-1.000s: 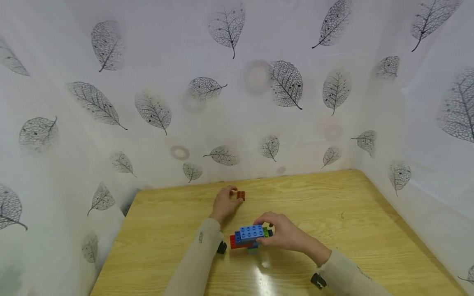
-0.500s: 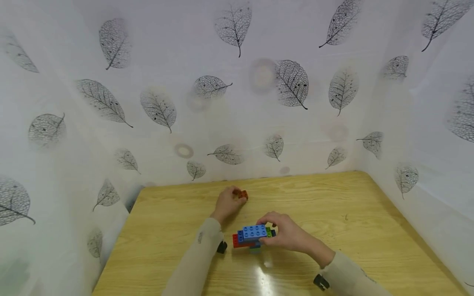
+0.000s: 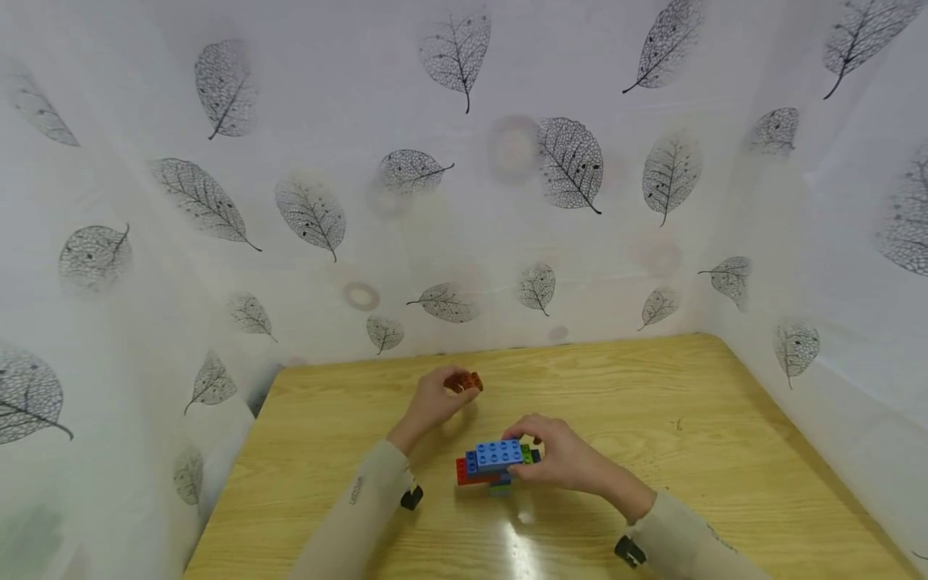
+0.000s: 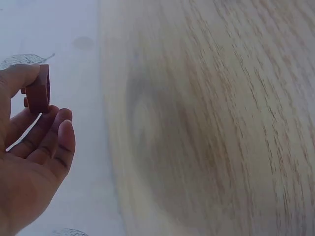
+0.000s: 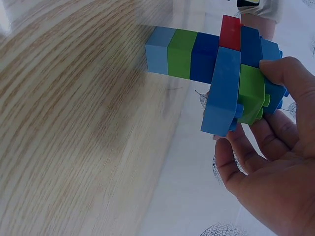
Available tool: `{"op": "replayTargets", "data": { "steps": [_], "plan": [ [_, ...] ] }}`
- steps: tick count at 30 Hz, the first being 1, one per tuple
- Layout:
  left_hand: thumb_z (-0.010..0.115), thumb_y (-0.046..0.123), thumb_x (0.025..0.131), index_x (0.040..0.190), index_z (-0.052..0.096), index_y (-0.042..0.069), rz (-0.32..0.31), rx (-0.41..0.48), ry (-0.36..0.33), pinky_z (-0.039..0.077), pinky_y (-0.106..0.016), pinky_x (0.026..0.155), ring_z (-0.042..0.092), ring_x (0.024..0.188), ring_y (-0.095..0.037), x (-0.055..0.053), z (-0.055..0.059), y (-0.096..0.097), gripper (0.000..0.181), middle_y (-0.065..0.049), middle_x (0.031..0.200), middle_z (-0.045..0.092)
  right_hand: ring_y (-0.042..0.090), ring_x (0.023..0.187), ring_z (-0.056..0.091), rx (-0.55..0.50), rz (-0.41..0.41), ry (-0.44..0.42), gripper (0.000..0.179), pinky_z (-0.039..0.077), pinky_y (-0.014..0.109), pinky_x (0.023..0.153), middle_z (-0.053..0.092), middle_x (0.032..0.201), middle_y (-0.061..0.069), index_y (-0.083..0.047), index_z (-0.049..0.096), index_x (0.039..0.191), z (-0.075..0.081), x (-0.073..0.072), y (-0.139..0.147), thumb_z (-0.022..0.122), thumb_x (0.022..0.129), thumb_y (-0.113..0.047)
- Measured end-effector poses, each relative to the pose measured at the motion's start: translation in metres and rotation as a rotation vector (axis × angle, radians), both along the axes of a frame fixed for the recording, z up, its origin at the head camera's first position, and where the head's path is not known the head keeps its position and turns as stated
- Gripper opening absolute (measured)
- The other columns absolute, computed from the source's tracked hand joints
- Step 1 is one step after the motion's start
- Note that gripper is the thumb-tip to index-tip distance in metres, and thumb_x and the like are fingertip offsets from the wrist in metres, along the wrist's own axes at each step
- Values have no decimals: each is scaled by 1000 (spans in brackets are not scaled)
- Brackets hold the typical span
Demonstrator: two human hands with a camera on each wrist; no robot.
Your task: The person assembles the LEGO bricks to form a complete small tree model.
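Note:
My left hand (image 3: 432,401) pinches a small orange-brown toy building brick (image 3: 473,381) between thumb and fingers. In the left wrist view that brick (image 4: 38,89) is held up off the table, its studs facing the palm. My right hand (image 3: 558,453) grips the right end of a brick model (image 3: 497,454), thumb in front and fingers behind. Seen from the right wrist, the model has a narrow column (image 5: 179,53) of light blue, green and dark blue bricks standing on the table. Wider red, blue and green bricks cross its top, and my right thumb presses near the green brick (image 5: 251,92).
The wooden table (image 3: 348,467) carries the model near its front middle. A white leaf-printed curtain (image 3: 449,201) hangs along the back and both sides. Dark wrist cameras (image 3: 412,497) sit at the cuffs of both sleeves.
My left hand has taken hold of the orange-brown brick and lifted it from the table, with the forearm drawing slightly left. The right hand keeps its grip on the model in place.

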State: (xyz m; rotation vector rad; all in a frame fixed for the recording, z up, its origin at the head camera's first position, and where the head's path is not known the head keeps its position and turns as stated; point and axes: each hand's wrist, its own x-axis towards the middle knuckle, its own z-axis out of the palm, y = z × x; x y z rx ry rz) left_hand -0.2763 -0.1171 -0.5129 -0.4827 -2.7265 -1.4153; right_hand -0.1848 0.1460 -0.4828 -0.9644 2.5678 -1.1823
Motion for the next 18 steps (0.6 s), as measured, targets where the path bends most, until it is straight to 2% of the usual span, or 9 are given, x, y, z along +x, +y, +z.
{"op": "replayTargets", "data": {
  "steps": [5,10,14,18],
  "plan": [
    [81,29,94,123,73,9,-49,24,54,58,-32,83,69,93,-16,15,14,-5,36,-4,105,75,9,105,61,0,2,6,36,52,34,86,72,118,-5,-19,72,123,-1,0,0,84,90,-28],
    [83,29,93,122,75,12,-108,16,64,54,-25,74,66,90,-12,32,27,-7,34,-1,102,75,9,105,61,-3,2,6,36,54,38,86,71,118,-5,-19,71,123,-3,0,0,84,91,-28],
    [82,29,94,120,75,11,-184,19,77,54,-23,70,66,88,-10,45,37,-6,32,-1,100,75,10,105,61,-8,2,10,36,54,37,86,72,117,-5,-18,71,123,-3,0,0,83,91,-28],
    [81,28,95,120,75,11,-256,30,121,56,-24,68,66,86,-7,56,43,-4,31,-1,100,76,9,104,61,-10,5,17,36,54,38,86,72,118,-4,-18,71,123,-2,1,0,83,91,-28]
  ]
}}
